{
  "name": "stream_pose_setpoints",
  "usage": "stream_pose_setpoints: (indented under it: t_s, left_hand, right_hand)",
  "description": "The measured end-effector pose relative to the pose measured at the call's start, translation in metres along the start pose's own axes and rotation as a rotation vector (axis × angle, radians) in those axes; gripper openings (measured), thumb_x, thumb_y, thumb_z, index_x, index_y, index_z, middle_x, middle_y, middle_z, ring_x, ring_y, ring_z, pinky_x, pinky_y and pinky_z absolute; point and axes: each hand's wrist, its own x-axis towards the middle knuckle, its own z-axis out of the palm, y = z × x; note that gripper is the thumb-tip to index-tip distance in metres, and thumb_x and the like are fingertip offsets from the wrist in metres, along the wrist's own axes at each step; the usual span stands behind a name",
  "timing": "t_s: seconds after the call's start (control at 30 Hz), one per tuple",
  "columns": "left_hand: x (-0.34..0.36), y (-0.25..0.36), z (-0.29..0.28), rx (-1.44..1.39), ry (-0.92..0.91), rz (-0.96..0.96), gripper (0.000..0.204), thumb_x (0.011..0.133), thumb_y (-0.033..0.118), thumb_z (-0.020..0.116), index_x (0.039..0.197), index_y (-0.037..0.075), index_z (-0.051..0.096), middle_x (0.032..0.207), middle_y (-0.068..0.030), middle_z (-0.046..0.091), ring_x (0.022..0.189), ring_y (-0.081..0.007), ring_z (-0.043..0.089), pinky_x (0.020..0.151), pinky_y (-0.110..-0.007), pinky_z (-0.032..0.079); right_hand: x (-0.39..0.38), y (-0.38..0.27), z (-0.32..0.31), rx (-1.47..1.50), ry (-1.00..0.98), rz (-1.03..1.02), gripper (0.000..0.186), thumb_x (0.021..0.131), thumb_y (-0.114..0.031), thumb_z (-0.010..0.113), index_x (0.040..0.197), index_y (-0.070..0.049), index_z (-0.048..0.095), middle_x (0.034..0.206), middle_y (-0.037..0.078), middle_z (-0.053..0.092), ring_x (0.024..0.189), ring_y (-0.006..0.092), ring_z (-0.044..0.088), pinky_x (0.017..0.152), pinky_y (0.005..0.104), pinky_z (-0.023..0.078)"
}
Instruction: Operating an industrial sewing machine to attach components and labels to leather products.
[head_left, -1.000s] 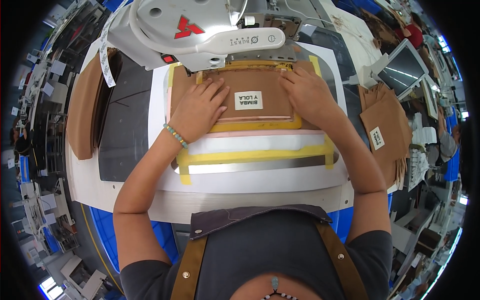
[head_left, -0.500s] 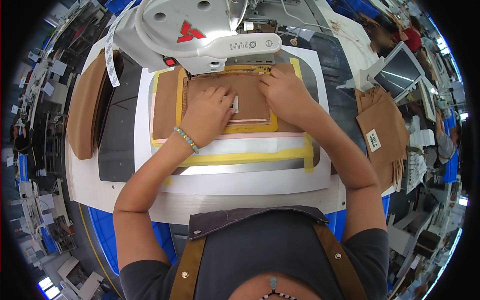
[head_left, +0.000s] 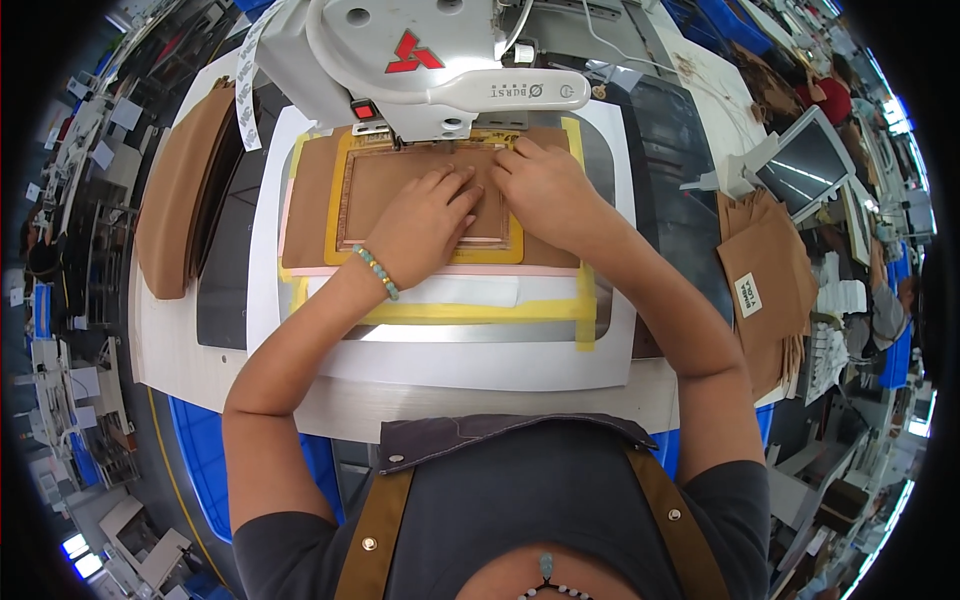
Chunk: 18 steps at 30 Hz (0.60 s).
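A brown panel (head_left: 300, 215) lies under the machine head, with a yellow rectangular frame (head_left: 335, 210) on top of it. Inside the frame, my left hand (head_left: 415, 225) rests palm down on brown material (head_left: 385, 185), its fingers stretched out and a beaded bracelet on the wrist. At the frame's upper right corner, the bent fingers of my right hand (head_left: 545, 190) press on the yellow edge; they are slightly apart and their tips are partly hidden. Just beyond my fingertips hangs the head of a grey-white sewing machine (head_left: 345, 75).
Brown pieces (head_left: 175, 200) are stacked at the left. More brown pieces with a white label (head_left: 765, 265) lie at the right, near a small screen (head_left: 805, 160). A white sheet (head_left: 470, 365) with yellow tape (head_left: 500, 311) extends under the work toward me.
The frame, panel and white sheet have shifted left relative to the machine head. My right hand has moved left with them. My left hand now covers the small white label seen inside the frame before.
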Motion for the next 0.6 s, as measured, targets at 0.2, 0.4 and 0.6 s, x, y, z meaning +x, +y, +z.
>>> stream_pose_setpoints:
  t_s: [0.2, 0.4, 0.6]
  left_hand:
    - [-0.006, -0.015, 0.001, -0.066, 0.044, -0.046, 0.036, 0.098, 0.009, 0.064, 0.132, -0.001, 0.066, 0.142, -0.0176, 0.062, 0.132, -0.0351, 0.057, 0.11, -0.044, 0.051]
    - [-0.012, -0.024, -0.002, -0.064, 0.053, -0.059, 0.036, 0.1, 0.006, 0.062, 0.136, 0.0, 0.065, 0.143, -0.0152, 0.063, 0.132, -0.036, 0.058, 0.11, -0.044, 0.051]
    - [-0.014, -0.035, -0.009, 0.033, -0.002, -0.059, 0.036, 0.101, 0.007, 0.062, 0.136, 0.002, 0.064, 0.143, -0.0136, 0.063, 0.131, -0.0356, 0.058, 0.112, -0.044, 0.049]
  right_hand:
    - [0.011, -0.008, 0.006, 0.019, -0.057, 0.004, 0.018, 0.082, -0.015, 0.074, 0.098, -0.006, 0.075, 0.116, 0.005, 0.073, 0.11, 0.0224, 0.065, 0.081, 0.0366, 0.057]
    - [0.018, -0.013, 0.012, 0.002, 0.004, -0.047, 0.022, 0.085, -0.018, 0.074, 0.104, -0.006, 0.075, 0.121, 0.005, 0.074, 0.109, 0.0217, 0.066, 0.082, 0.0359, 0.056]
    - [0.006, -0.02, -0.007, 0.187, -0.07, -0.022, 0.031, 0.094, -0.019, 0.071, 0.122, -0.006, 0.073, 0.126, 0.005, 0.072, 0.108, 0.0243, 0.065, 0.09, 0.0377, 0.056]
